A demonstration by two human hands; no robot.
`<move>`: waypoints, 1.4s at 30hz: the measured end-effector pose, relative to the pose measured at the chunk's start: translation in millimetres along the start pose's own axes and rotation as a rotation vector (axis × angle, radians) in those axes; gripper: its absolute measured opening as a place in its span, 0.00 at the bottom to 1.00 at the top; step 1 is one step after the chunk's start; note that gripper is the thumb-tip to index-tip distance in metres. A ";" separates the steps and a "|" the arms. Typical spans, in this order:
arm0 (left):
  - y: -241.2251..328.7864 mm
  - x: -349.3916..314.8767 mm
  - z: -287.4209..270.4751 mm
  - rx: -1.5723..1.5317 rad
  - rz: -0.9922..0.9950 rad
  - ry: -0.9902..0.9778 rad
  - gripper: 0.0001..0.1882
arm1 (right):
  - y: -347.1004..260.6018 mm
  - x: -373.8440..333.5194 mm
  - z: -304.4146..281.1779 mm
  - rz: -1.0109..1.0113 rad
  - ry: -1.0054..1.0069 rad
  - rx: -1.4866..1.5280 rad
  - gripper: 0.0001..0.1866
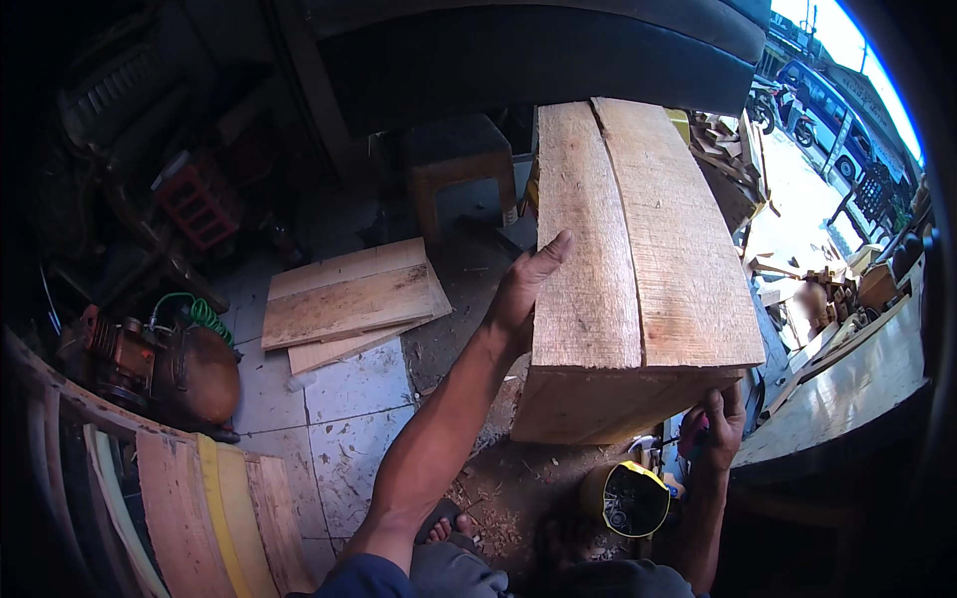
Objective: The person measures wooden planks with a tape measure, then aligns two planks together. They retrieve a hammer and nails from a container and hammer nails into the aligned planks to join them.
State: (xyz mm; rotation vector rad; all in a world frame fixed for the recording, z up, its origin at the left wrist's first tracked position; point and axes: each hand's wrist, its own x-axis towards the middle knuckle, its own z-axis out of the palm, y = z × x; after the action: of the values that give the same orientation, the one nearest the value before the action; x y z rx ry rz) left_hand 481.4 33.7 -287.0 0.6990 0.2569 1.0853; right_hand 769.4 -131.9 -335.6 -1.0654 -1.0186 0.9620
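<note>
A large box of rough, pale wooden boards (688, 229) stands in front of me, a dark gap running along the joint between its two top boards. My left hand (528, 284) is closed around the box's left edge, thumb on the top and fingers hidden down the side. At the near right corner, my right hand (720, 429) is closed with its fingertips against the box's lower edge. A small pink and dark thing shows beside that hand; I cannot make out what it is. Below the box sits a yellow bucket (592, 495) with dark contents.
Cut boards (349, 299) lie stacked on the tiled floor at left. An air compressor (204, 374) with a green coiled hose stands further left, above upright planks (179, 498). A stool (459, 169) stands behind. Wood scraps (723, 159) pile up at right; shavings litter the floor.
</note>
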 end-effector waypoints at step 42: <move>3.7 4.8 -1.0 -0.003 -0.003 0.016 0.30 | 33.4 -6.0 0.0 0.104 0.054 -0.040 0.18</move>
State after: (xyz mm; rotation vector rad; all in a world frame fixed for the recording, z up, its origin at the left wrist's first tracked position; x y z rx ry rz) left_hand 480.5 39.4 -284.7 0.6878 0.2700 1.0884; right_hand 763.9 -130.7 -369.0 -1.1807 -0.9492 0.9946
